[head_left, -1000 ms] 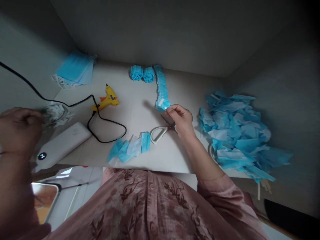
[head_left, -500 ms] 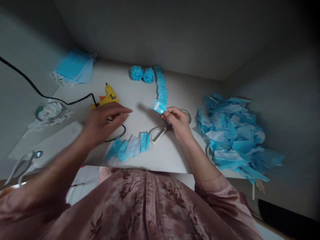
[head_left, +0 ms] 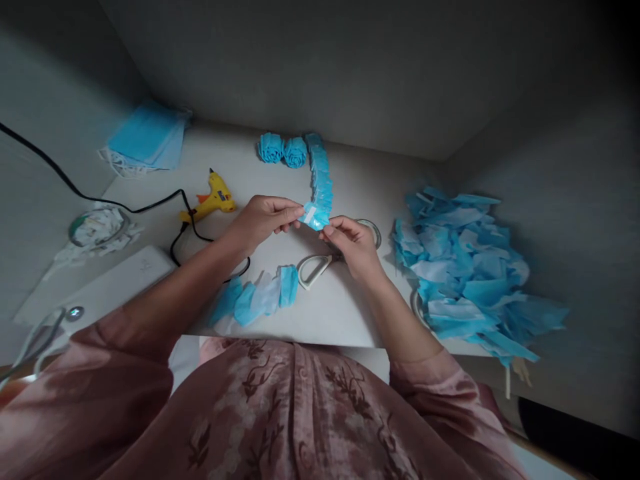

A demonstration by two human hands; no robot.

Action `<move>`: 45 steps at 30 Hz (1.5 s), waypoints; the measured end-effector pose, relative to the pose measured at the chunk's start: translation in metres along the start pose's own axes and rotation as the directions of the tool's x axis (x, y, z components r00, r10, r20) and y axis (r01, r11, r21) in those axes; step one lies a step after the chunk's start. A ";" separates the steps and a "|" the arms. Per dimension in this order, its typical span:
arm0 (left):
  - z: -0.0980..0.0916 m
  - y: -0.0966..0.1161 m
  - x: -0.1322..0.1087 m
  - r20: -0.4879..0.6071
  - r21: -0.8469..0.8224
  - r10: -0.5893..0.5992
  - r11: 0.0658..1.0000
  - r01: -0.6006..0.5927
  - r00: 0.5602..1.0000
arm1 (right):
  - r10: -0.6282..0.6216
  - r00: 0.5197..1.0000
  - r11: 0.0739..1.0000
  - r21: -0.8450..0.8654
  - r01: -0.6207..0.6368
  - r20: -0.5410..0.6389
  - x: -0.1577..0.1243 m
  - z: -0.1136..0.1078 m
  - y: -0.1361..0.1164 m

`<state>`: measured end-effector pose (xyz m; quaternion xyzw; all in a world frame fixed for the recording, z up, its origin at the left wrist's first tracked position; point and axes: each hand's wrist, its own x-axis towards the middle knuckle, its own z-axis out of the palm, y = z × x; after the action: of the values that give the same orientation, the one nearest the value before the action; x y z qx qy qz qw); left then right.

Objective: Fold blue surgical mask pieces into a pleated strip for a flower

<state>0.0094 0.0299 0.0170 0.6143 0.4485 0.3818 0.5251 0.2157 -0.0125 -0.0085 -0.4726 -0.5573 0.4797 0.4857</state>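
Note:
A long pleated blue strip (head_left: 321, 175) of overlapping mask-fabric pieces runs from the back of the table toward me. My left hand (head_left: 265, 220) pinches the left corner of its near end, where a small white patch shows. At the right corner of that same end, my right hand (head_left: 353, 243) has thumb and forefinger closed on the fabric. Scissors (head_left: 315, 272) lie partly under my right hand, one pale handle loop showing. Nearer to me is a row of loose blue and white fabric pieces (head_left: 260, 293). Two rolled blue fabric roses (head_left: 283, 150) sit left of the strip's far end.
A yellow glue gun (head_left: 215, 197) with a black cable lies at left. Behind it are stacked blue face masks (head_left: 145, 137). White scraps (head_left: 100, 227) and a white box-shaped device (head_left: 117, 283) occupy the left side. A large heap of blue fabric pieces (head_left: 465, 267) covers the right side.
My left hand has moved right from beside the glue gun and closed on the strip's near end. My right hand keeps its pinch in nearly the same place.

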 end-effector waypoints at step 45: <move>0.031 -0.020 -0.019 -0.170 0.301 0.287 0.926 -0.227 0.943 | -0.237 0.968 0.927 -0.319 0.199 -0.087 -0.003 0.007 -0.001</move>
<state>0.0295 0.0034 -0.0079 0.6914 0.4658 0.4441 0.3283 0.2084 -0.0156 -0.0082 -0.5064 -0.6431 0.2996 0.4901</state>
